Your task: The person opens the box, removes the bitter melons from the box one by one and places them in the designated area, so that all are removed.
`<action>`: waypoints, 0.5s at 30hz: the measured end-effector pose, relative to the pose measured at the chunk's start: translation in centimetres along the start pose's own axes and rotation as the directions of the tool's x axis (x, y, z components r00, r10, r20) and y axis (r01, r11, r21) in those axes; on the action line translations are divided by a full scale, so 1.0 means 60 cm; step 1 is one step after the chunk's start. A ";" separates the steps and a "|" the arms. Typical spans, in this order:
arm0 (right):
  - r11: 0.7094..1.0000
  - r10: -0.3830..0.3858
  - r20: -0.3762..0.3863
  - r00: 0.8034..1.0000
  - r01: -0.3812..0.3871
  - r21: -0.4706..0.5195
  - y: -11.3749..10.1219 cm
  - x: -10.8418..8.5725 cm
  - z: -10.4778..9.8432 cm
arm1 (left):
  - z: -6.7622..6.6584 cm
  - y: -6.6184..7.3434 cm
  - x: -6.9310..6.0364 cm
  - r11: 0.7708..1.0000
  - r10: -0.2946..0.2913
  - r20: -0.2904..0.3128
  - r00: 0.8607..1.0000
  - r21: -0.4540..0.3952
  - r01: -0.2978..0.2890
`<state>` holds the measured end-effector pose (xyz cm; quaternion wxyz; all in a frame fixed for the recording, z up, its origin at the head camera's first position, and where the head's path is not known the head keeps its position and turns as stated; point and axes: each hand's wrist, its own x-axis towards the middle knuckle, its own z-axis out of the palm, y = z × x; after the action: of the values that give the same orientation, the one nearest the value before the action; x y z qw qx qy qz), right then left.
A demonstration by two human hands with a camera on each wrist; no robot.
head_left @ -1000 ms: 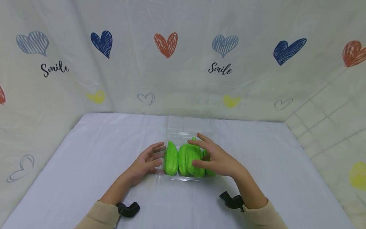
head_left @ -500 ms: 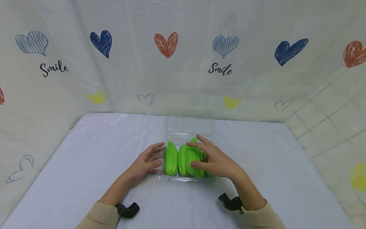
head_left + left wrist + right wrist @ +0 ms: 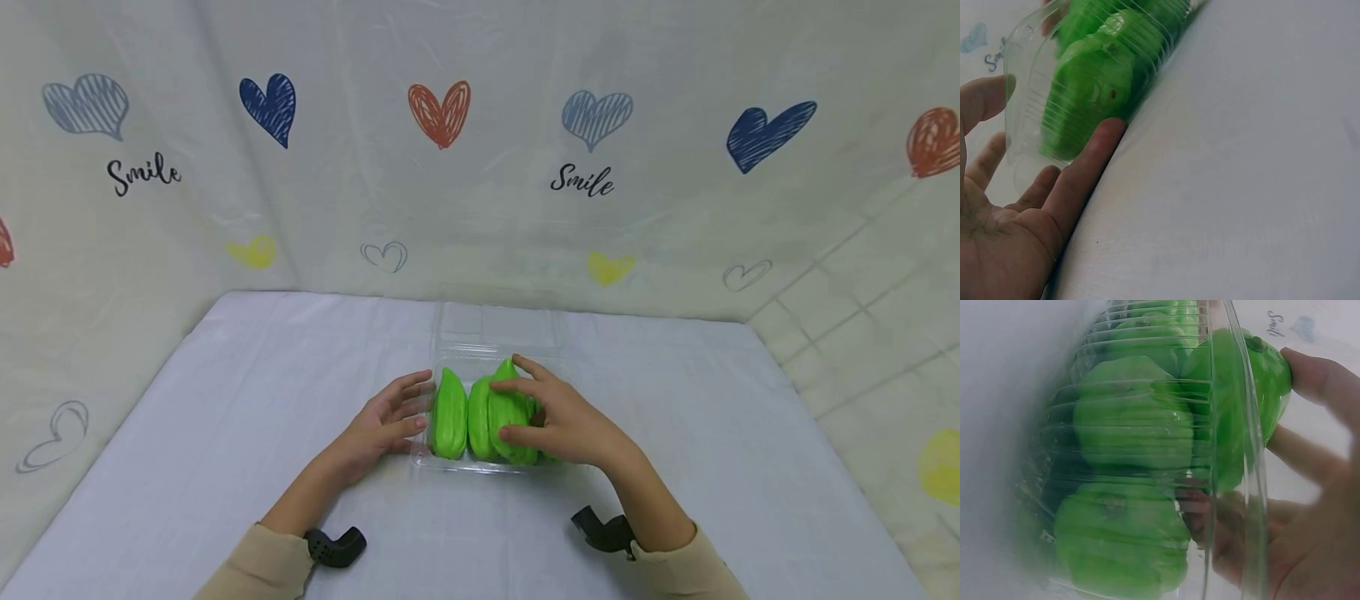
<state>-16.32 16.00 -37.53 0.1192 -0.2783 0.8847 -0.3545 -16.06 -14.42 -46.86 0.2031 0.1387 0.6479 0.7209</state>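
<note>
A clear plastic clamshell box (image 3: 465, 467) holds several long, bright green, ridged vegetables with pointed tips, perhaps gourds. One green vegetable (image 3: 512, 425) lies above the others, right of the middle; my right hand (image 3: 566, 412) grips it between thumb and fingers. In the right wrist view, this upper vegetable (image 3: 1235, 400) leans over the lower ones at the box rim, the thumb against its end. Beside the left wall, my left hand (image 3: 378, 425) rests with extended fingers and thumb touching the box. Another green vegetable (image 3: 450, 417) lies at the left inside. My right hand partly hides the rightmost ones.
The box's clear lid (image 3: 498, 325) stands open at the back. White cloth (image 3: 262, 400) covers the table. A pale curtain (image 3: 495, 200) printed with hearts hangs behind it. Black wrist mounts (image 3: 337, 547) sit near beige sleeves.
My right hand has shifted slightly left and down over the box with the upper green vegetable, covering more of the rightmost one. My left hand has stayed at the box's left wall.
</note>
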 end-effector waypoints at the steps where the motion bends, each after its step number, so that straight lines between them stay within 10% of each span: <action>1: 1.000 0.001 -0.002 1.000 -0.001 0.004 0.000 0.000 0.000 | 0.000 0.000 0.000 1.000 -0.001 0.000 1.000 0.000 0.001; 15: 0.996 0.018 -0.026 1.000 -0.016 0.085 0.000 -0.002 -0.005 | 0.003 0.002 -0.001 1.000 -0.007 0.000 1.000 -0.002 0.007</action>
<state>-16.38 16.24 -37.31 0.1223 -0.2606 0.8728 -0.3942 -15.95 -14.31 -46.73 0.2056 0.1363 0.6478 0.7208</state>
